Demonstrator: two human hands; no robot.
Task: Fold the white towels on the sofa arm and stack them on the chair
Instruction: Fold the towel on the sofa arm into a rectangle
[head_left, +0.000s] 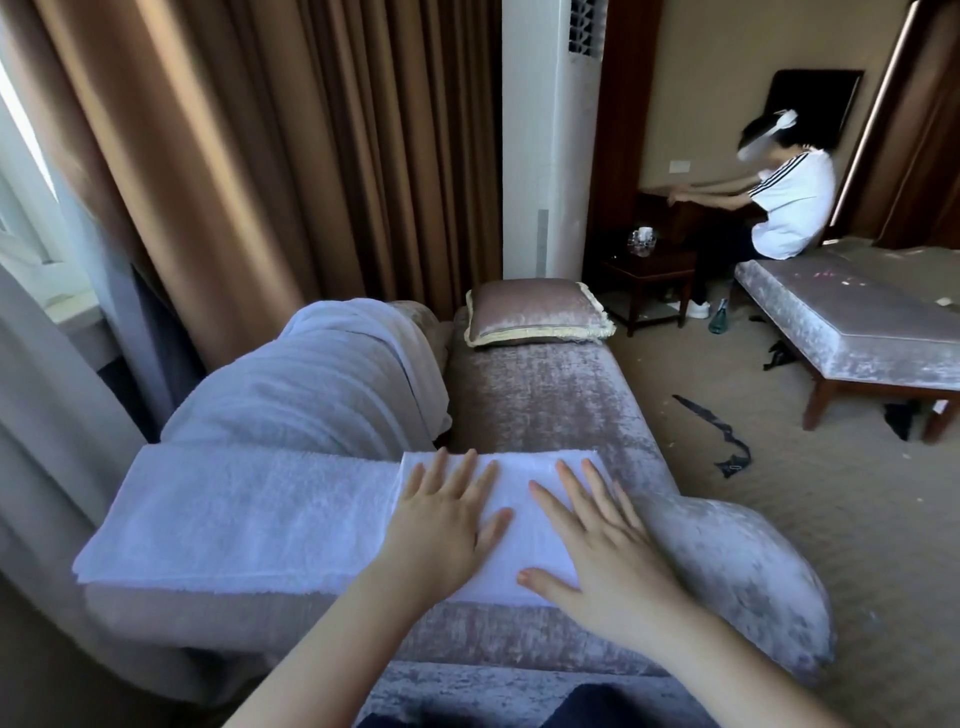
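White terry towel (234, 519) lay lengthwise on the sofa arm (727, 545), the part of the sofa nearest the camera. Its right end was doubled over into a folded section (524, 465) with a straight left edge. The rest was flatter and ran to the left end of the arm.

Both hands were on the folded section:
- The left hand (447, 514) was palm down with fingers straight and spread. It pressed flat and gripped nothing.
- The right hand (608, 551) was the same, flat and spread, with the thumb out near the towel's near edge. It gripped nothing.
- They were side by side and close but apart.

A second towel (322, 384), also white, was draped unfolded in loose creases over the sofa back, behind and left of the first. I couldn't tell whether the two touched.

Rest of the room:
- The sofa seat (545, 395) was grey-pink velvet, with a fringed cushion (535, 312) at its far end.
- Brown curtains (260, 156) hung behind, with a tall white air conditioner (550, 156) beside them.
- Far right, another person (789, 208) in a white shirt sat on a velvet bench (857, 322), arms stretched forward.
- A dark side table (649, 265) stood by them with cups (644, 239) on it.
- Dark scraps (727, 441) lay on the beige carpet (857, 519).
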